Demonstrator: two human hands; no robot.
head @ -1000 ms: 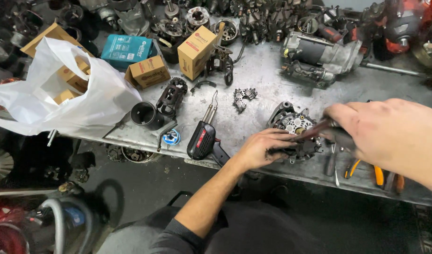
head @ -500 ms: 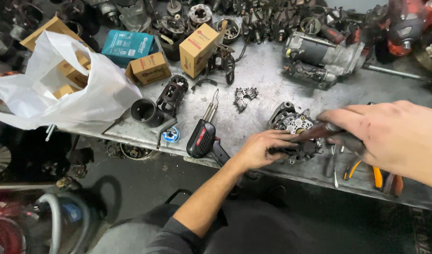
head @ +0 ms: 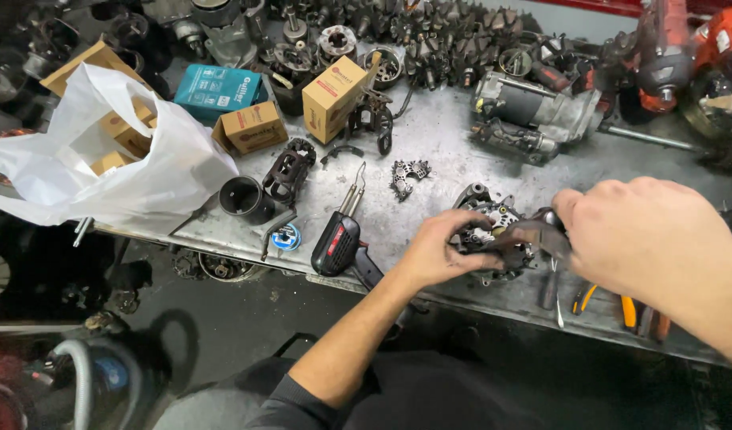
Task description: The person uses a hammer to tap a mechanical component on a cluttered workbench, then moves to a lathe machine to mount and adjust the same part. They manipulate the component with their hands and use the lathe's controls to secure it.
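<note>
Two hands are working at the near edge of the bench (head: 461, 151). The left hand (head: 446, 251) is curling around an alternator part (head: 493, 227), fingers closed on its near side. The right hand (head: 645, 235) is gripping a dark tool (head: 529, 236) and pressing it against the same part; what kind of tool it is cannot be told, since the fingers are hiding most of it. Pliers (head: 629, 306) are lying just beside the right hand, under the wrist. A soldering gun (head: 338, 239) is resting left of the left hand. Farther left, a white bag (head: 103, 167) is sagging over cardboard boxes (head: 330, 95). A starter motor (head: 533, 111) is sitting beyond the part, with rows of dark rotors (head: 430, 36) behind it.
</note>
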